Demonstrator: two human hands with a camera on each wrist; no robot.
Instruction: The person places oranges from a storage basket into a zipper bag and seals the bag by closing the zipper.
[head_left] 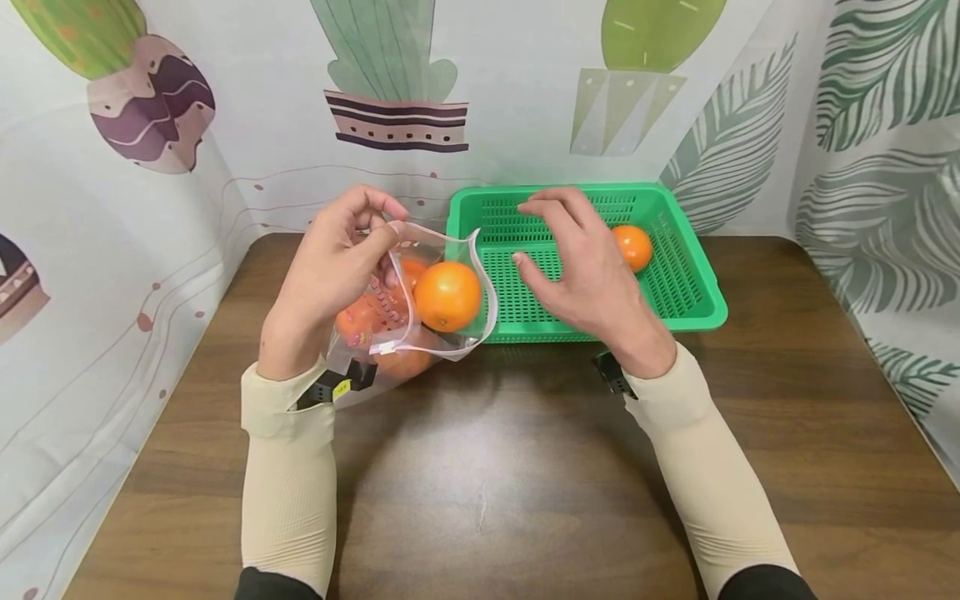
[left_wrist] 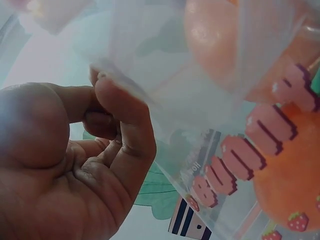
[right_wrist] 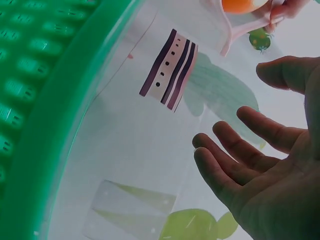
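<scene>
My left hand (head_left: 341, 254) pinches the rim of a clear zip bag (head_left: 487, 304) between thumb and fingers. Several oranges sit inside the bag; one orange (head_left: 448, 297) shows at its mouth, which gapes toward the right. Pink printed letters (left_wrist: 250, 150) run across the bag's side in the left wrist view. My right hand (head_left: 588, 267) is over the green basket (head_left: 708, 283), fingers spread and holding nothing. Another orange (head_left: 633, 247) lies in the basket's right part, just beyond the right hand and partly covered by it.
A brown wooden table (head_left: 480, 467) carries the basket near its far edge. Behind it hangs a white cloth (head_left: 517, 75) printed with cacti and leaves. Dark wrist cameras are strapped at both wrists.
</scene>
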